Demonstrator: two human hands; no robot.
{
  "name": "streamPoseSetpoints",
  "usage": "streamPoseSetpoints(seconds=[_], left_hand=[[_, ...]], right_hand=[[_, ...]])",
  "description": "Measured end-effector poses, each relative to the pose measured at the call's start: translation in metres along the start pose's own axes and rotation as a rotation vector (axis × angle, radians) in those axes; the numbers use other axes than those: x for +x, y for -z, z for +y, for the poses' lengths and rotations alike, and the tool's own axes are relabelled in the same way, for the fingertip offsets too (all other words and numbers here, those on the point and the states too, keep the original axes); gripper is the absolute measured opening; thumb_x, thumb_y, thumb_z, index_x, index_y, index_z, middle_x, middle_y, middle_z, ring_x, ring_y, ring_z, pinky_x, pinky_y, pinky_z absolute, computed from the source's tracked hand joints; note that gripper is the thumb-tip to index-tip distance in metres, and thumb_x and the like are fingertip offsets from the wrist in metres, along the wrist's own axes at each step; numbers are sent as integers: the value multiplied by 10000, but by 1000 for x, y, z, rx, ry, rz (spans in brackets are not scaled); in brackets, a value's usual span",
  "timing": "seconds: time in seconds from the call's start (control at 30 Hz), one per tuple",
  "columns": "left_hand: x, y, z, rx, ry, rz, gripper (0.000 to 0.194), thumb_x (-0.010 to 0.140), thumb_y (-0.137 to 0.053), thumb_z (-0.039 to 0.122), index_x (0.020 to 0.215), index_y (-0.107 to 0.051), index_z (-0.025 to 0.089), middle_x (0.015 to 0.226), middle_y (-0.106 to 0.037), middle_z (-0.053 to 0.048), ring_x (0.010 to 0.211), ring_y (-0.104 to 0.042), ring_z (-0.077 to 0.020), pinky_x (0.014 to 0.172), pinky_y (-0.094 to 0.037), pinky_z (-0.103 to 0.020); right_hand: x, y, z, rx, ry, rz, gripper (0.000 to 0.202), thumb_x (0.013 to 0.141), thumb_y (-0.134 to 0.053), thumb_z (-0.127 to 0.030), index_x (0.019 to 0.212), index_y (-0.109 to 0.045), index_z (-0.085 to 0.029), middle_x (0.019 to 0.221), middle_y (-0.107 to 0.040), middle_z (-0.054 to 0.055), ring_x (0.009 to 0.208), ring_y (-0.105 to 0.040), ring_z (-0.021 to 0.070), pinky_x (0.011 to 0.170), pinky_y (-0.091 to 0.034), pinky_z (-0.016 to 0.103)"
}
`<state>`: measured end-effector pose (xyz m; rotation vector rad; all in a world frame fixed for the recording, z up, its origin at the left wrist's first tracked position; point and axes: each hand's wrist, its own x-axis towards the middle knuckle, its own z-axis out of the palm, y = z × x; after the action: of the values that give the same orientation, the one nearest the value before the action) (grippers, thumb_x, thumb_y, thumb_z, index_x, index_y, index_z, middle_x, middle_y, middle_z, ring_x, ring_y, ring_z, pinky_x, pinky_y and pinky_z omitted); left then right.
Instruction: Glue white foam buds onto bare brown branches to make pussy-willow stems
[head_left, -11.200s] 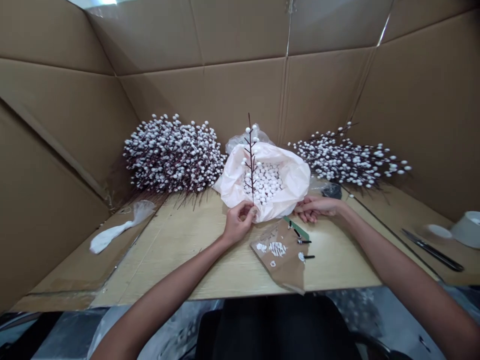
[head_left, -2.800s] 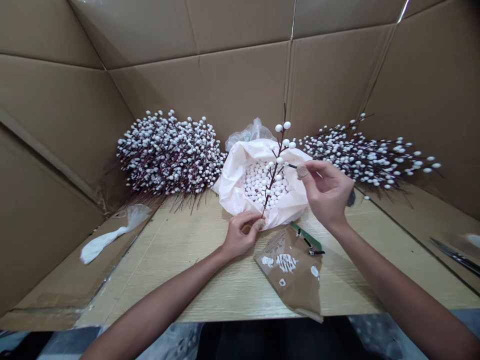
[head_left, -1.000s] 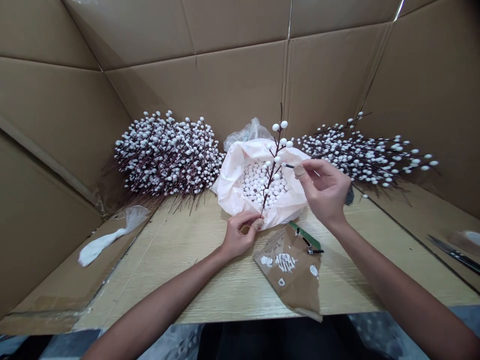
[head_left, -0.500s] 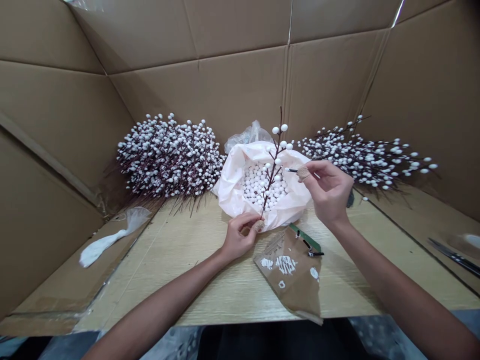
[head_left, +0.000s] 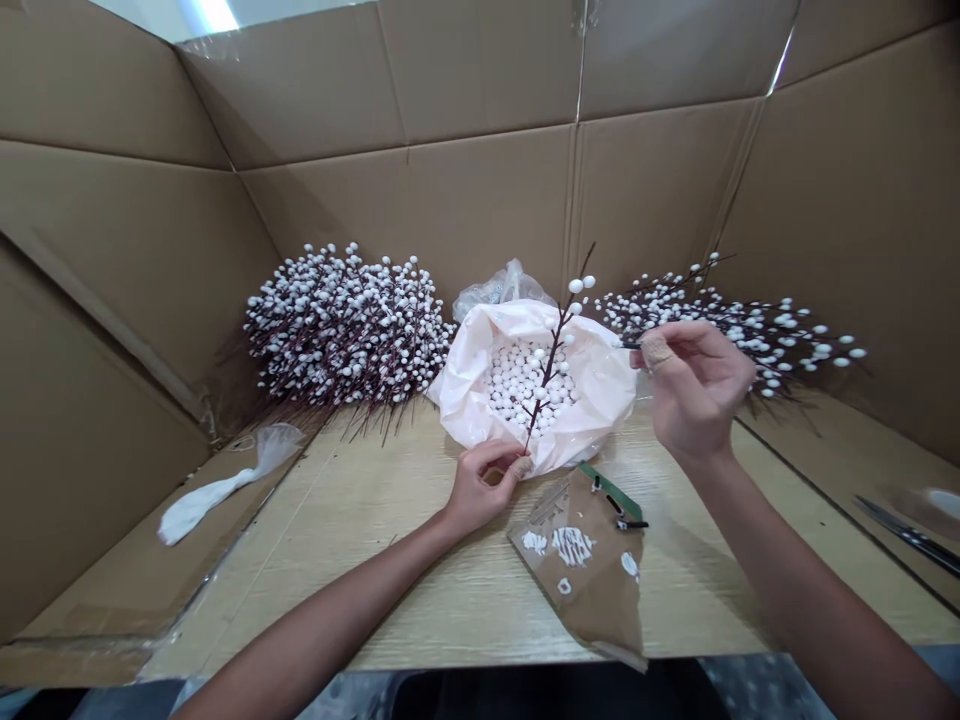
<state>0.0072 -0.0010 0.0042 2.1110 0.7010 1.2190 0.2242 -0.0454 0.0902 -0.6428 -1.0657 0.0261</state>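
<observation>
My left hand (head_left: 487, 485) pinches the bottom end of an artificial berry branch (head_left: 553, 362), a dark brown stem with white berries on several twigs. The branch leans up and to the right over a pale pink plastic bag (head_left: 466, 405) filled with loose white berries (head_left: 517, 375). To the right of the branch, my right hand (head_left: 694, 385) is closed on a thin dark stick (head_left: 627, 346), its tip pointing left. Most of the stick is hidden by the fingers. Tan coverings show on fingertips of both hands.
Finished-looking berry branches (head_left: 345, 330) lie heaped on the left, with a smaller bunch (head_left: 720, 320) on the right. A brown card with white smears (head_left: 600, 600) lies in front. Further out are a white-filled bag (head_left: 214, 500) and scissors (head_left: 911, 535). Cardboard walls (head_left: 480, 200) surround the table.
My right hand has drawn back to the right with the stick, away from the branch. The branch now leans further right, still in my left hand. The view has tilted up slightly.
</observation>
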Motion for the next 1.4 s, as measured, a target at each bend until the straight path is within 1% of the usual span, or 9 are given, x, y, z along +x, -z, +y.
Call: streamPoseSetpoints(seconds=[0.1,0.2,0.33,0.5,0.73,0.97,1.17,1.4], left_hand=[[0,0,1,-11,5,-7,135,771,-646,188,831,-723,95,770,-727,-107,674,-661,-160,592,-535,-231],[1,1,2,-24,1,-18,136,775,-652,199,830,-725,98,767,-727,-105,662,-660,-157,579,-534,-226],[2,2,1,-26,-13,-15,127,773,-660,197,822,-729,104,751,-722,-102,662,-657,-157,584,-533,-230],[3,1,1,-16,-30,-19,119,769,-658,188,817,-734,109,744,-724,-100,668,-660,-163,582,-536,-234],[5,2,7,-17,-44,-13,115,771,-652,190,799,-739,121,732,-728,-93,659,-667,-164,566,-535,-229],[5,3,7,9,-52,-10,119,773,-655,213,789,-744,137,727,-732,-88,655,-669,-166,571,-540,-240],[5,3,7,2,-50,-5,111,769,-663,206,780,-747,135,728,-734,-91,657,-672,-170,586,-540,-250],[5,3,7,0,-60,-5,105,769,-665,196,792,-746,134,741,-738,-93,669,-677,-171,591,-539,-249]], right_hand=[[3,0,-10,-36,66,24,45,766,-692,-226,801,-675,-205,694,-611,-4,580,-569,123,526,-474,270],[4,-3,-18,-123,138,35,74,774,-697,-195,847,-694,-210,758,-657,14,651,-620,139,588,-522,285],[3,-7,-20,-192,177,26,106,783,-690,-172,885,-699,-199,808,-678,30,728,-649,150,674,-564,302],[3,-7,-12,-239,176,31,102,789,-686,-206,888,-690,-180,815,-686,40,757,-658,161,701,-579,315],[4,-6,-8,-215,178,25,118,770,-677,-139,880,-700,-175,809,-692,37,739,-653,148,685,-573,298],[3,-6,-8,-245,146,25,101,775,-671,-165,872,-693,-182,806,-692,39,736,-653,155,679,-579,317],[3,-6,-9,-253,159,11,108,775,-668,-153,876,-694,-179,810,-688,41,741,-653,157,685,-580,318],[3,-5,-9,-284,208,-7,117,767,-670,-140,873,-693,-185,816,-679,43,749,-644,158,671,-578,311]])
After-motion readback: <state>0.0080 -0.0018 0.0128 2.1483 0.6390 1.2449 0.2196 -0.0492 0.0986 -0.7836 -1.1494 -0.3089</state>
